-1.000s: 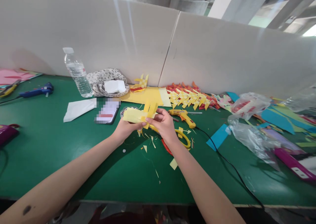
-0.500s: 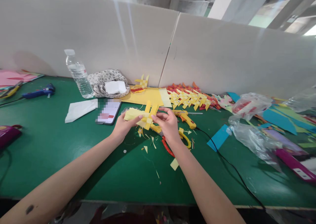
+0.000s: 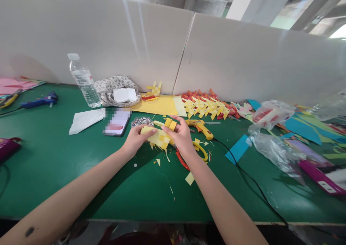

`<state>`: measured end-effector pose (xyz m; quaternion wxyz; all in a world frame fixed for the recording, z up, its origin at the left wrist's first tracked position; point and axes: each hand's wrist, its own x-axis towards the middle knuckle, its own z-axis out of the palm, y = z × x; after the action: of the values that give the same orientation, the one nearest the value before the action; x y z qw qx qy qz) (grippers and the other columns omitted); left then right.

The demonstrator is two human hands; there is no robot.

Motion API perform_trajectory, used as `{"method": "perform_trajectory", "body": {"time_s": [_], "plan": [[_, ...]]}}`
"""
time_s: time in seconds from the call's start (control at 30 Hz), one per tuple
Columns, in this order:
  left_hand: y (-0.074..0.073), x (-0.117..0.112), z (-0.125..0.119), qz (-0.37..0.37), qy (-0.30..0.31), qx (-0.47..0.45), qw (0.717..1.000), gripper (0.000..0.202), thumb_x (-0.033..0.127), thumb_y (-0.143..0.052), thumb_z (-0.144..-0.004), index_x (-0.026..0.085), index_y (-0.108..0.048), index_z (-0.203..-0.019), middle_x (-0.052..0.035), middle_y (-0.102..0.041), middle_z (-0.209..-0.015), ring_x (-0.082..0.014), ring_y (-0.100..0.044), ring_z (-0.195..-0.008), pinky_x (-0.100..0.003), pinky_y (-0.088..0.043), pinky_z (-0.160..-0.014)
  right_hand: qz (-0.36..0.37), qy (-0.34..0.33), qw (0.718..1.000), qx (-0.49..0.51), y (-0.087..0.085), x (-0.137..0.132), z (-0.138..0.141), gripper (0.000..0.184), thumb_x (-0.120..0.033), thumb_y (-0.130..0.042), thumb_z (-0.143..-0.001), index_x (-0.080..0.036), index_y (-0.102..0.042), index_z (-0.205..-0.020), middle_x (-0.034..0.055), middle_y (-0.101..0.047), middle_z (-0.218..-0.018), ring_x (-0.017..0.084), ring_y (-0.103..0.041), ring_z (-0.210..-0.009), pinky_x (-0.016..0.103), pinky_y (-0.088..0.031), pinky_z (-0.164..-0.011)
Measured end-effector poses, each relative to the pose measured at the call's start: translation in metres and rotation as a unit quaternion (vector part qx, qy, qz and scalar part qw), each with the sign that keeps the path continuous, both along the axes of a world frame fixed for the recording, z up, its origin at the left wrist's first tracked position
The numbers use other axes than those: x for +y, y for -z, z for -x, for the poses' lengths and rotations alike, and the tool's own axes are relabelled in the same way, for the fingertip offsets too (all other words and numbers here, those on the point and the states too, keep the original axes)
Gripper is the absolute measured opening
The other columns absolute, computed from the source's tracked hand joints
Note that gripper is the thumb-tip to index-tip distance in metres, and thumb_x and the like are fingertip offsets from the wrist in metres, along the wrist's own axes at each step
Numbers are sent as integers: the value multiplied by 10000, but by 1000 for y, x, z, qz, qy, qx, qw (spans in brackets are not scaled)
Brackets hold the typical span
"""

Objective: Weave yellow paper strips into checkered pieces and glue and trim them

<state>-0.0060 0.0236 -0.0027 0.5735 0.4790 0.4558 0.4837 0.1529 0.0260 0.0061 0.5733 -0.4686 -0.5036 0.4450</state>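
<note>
A woven piece of yellow paper strips [image 3: 159, 136] is held low over the green table [image 3: 54, 158] between both hands. My left hand [image 3: 135, 140] grips its left end from below. My right hand [image 3: 180, 137] pinches the strip ends on its right side, which are bent over. Red and yellow handled scissors [image 3: 201, 153] lie just under my right wrist. Small yellow paper offcuts [image 3: 189, 178] are scattered on the table below the hands.
A yellow glue gun [image 3: 200, 126] with a black cord lies right of the hands. A phone [image 3: 116, 122], white paper [image 3: 85, 119], water bottle [image 3: 83, 80] and cloth pouch [image 3: 113, 88] sit at left. Finished woven pieces [image 3: 208, 107], plastic bags [image 3: 273, 112] and coloured sheets fill the right.
The woven piece has come down closer to the table and tilted flatter. My right hand has folded the upright strip ends over. A small dish of beads now shows behind the hands.
</note>
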Motion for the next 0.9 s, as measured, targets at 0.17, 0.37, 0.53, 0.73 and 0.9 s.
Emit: {"method": "perform_trajectory", "body": {"time_s": [0.17, 0.37, 0.53, 0.73, 0.9], "plan": [[-3, 5, 6, 9, -5, 8, 1000, 357, 403, -742, -593, 159, -664, -842, -36, -675, -787, -134, -608, -672, -202, -459, -558, 3, -4, 1000, -8, -2, -1, -1, 542, -295, -726, -602, -235, -465, -1073, 21, -675, -815, 202, -657, -741, 342, -533, -663], [-7, 7, 8, -1, -13, 25, 1000, 356, 404, -729, -603, 157, -655, -849, -27, -661, -779, -119, -589, -640, -182, -419, -500, 12, -17, 1000, -9, -1, -1, -2, 576, -298, -742, -589, -238, -466, -1090, 5, -674, -779, 190, -655, -699, 336, -537, -654], [-4, 11, 10, -29, -46, 25, 998, 415, 413, -724, -620, 169, -631, -942, -36, -647, -815, -123, -590, -649, -171, -407, -465, 19, -38, 998, -35, 0, 0, -4, 611, -320, -761, -551, -233, -486, -1089, -2, -668, -763, 193, -653, -687, 343, -536, -657], [-2, 13, 8, -11, -70, -101, 992, 619, 308, -752, -632, 186, -478, -1174, -79, -648, -982, -168, -638, -844, -259, -529, -686, 9, 37, 999, 20, -3, 1, -3, 551, -298, -761, -531, -217, -499, -1009, -5, -663, -755, 193, -651, -699, 351, -527, -696], [-5, 4, 2, 17, 27, -79, 996, 608, 247, -767, -619, 166, -493, -1157, -77, -674, -950, -160, -649, -822, -266, -526, -717, 0, 91, 992, 86, -3, 5, -2, 530, -277, -754, -524, -213, -483, -975, -15, -650, -752, 171, -640, -664, 336, -527, -681]]}}
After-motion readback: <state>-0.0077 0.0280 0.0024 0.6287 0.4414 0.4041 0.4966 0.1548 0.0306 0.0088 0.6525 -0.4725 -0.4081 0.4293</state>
